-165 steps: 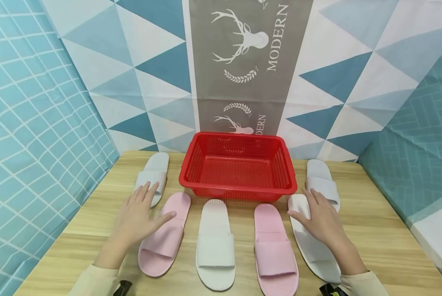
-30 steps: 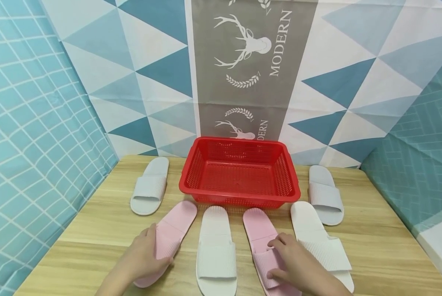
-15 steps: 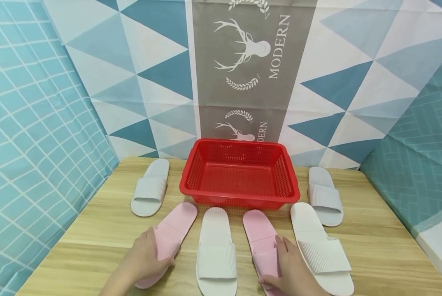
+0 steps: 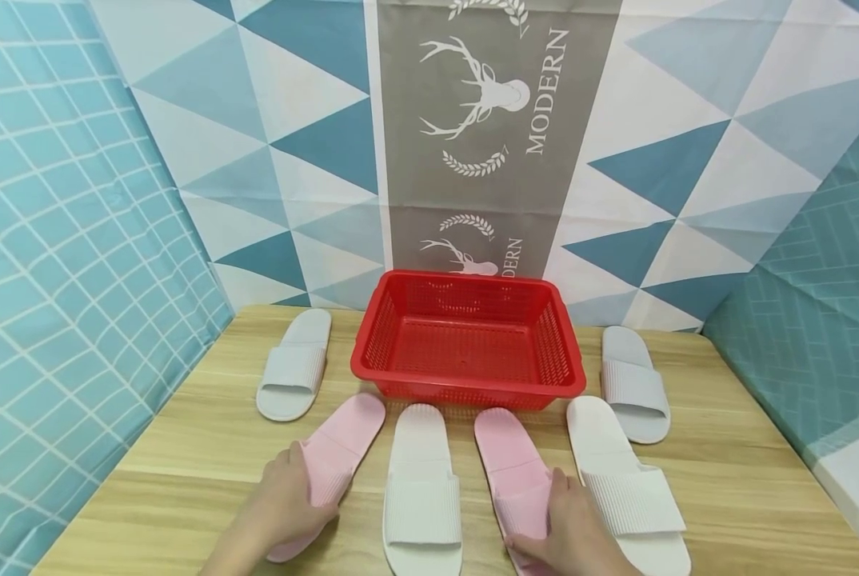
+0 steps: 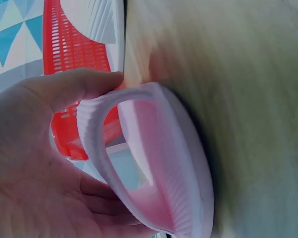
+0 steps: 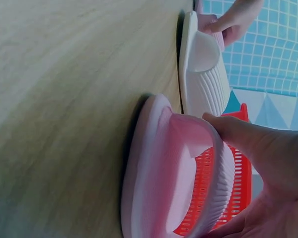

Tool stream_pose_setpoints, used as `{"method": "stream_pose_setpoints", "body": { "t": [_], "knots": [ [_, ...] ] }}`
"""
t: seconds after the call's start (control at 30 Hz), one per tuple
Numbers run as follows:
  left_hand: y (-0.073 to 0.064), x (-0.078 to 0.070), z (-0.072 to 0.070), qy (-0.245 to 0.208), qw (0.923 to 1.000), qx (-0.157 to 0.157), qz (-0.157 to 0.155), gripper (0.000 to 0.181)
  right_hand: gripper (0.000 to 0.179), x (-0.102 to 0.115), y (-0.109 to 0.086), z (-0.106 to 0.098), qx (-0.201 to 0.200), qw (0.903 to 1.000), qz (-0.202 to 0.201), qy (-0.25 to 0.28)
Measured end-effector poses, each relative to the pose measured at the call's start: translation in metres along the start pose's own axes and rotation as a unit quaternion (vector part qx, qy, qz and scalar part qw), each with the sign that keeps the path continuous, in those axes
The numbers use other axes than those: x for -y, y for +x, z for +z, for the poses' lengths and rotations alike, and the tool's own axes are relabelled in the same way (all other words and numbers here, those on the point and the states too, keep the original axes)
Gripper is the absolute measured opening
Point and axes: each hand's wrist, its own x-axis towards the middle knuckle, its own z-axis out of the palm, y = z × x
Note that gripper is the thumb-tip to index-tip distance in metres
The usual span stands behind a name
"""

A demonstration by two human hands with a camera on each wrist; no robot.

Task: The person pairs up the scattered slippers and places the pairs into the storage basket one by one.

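Note:
Two pink slippers lie on the wooden table with their heel ends towards me. My left hand (image 4: 280, 504) grips the left pink slipper (image 4: 343, 436) across its strap, thumb on one side and fingers on the other, as the left wrist view shows with the strap (image 5: 97, 134). On the right pink slipper (image 4: 509, 456) my right hand (image 4: 573, 524) has a like grip; its thumb (image 6: 233, 130) lies against the strap's edge in the right wrist view. Both soles appear to rest on the table. Between them sits a white slipper (image 4: 421, 448).
An open red basket (image 4: 465, 388) stands at the back middle, against the patterned wall cloth. Another white slipper (image 4: 634, 496) lies right of my right hand. One greyish-white slipper (image 4: 296, 364) is at the back left, a second (image 4: 633, 384) at the back right.
Both hands have come down from hovering with spread fingers to gripping the pink slippers. Over the last second my right hand settled around its slipper's strap; the left stayed nearly still.

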Motion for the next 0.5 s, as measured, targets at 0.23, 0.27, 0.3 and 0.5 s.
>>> {"method": "stream_pose_setpoints", "body": {
  "t": [0.23,0.27,0.3,0.5],
  "knots": [
    [0.0014,-0.0022,0.0025,0.008,0.9999,-0.011,-0.002,0.116,0.108,-0.0043,0.0012,0.0014,-0.012,0.9998,-0.016,0.0],
    [0.0013,-0.0027,0.0024,0.01,0.9999,-0.012,-0.002,0.116,0.109,-0.0044,0.0014,0.0015,-0.009,0.9998,-0.018,0.001],
    [0.0012,-0.0032,0.0023,0.012,0.9998,-0.013,-0.002,0.116,0.11,-0.0044,0.0018,0.0018,-0.005,0.9999,-0.016,0.003],
    [0.001,-0.0051,0.0013,0.022,0.9997,-0.012,-0.002,0.115,0.123,-0.0035,0.0022,0.0038,0.001,0.9999,-0.01,-0.006]
  ]
}}
